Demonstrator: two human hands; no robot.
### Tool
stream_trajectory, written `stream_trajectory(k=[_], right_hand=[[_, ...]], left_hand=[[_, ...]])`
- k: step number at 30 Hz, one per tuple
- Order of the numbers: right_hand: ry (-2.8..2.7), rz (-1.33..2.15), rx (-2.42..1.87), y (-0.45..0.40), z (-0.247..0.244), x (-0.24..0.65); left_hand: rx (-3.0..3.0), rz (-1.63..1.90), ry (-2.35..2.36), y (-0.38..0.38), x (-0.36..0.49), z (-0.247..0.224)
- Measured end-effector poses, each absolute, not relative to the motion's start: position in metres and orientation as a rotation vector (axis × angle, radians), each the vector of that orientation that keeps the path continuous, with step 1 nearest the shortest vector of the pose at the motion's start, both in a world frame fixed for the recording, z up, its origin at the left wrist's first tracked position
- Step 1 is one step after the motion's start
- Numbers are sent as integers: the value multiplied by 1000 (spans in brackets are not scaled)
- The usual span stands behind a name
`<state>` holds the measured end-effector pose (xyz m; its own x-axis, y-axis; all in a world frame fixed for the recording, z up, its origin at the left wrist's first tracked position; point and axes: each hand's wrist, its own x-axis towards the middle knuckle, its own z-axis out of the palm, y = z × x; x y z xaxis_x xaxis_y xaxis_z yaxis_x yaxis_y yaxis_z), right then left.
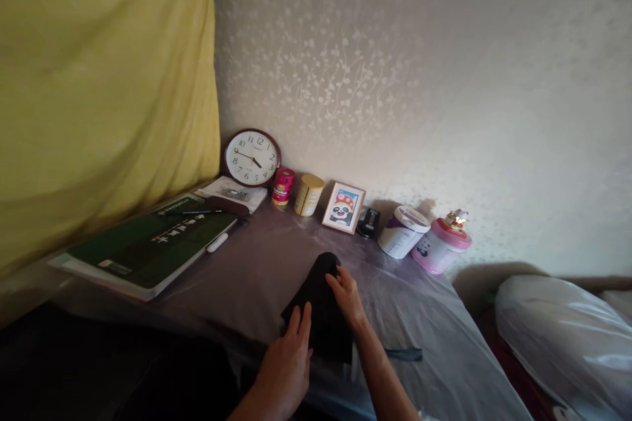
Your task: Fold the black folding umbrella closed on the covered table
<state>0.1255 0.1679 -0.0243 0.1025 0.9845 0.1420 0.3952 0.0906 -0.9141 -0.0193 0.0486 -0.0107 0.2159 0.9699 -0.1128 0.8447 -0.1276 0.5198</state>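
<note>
A black, soft-looking piece of cloth (323, 319) lies in front of me on the grey-covered table (261, 263). Its exact kind does not show. My right hand (347, 296) grips its upper right edge, the thumb on the near face and the fingers curled around the side. Along the lower left part of the cloth, my left hand (289, 362) rests with its fingers stretched out and the thumb partly hidden. A narrow blue-grey strip (405, 354) lies on the table just right of my right forearm.
Along the wall stand a round clock (253, 158), a pink can (283, 186), a gold-lidded can (309, 195), a panda picture frame (343, 208), a black object (368, 223), a white tub (403, 231) and a pink tub (439, 247). Left lies a large green book (148, 243).
</note>
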Motion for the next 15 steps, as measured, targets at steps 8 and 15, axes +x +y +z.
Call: stream_trajectory(k=[8,15], right_hand=[[-1558,1100,-1402,163,-9,113],[-1726,1105,-1301,155,-4,106]], left_hand=[[2050,351,1691,48,-21,-18],[2047,562,1698,48,-21,-33]])
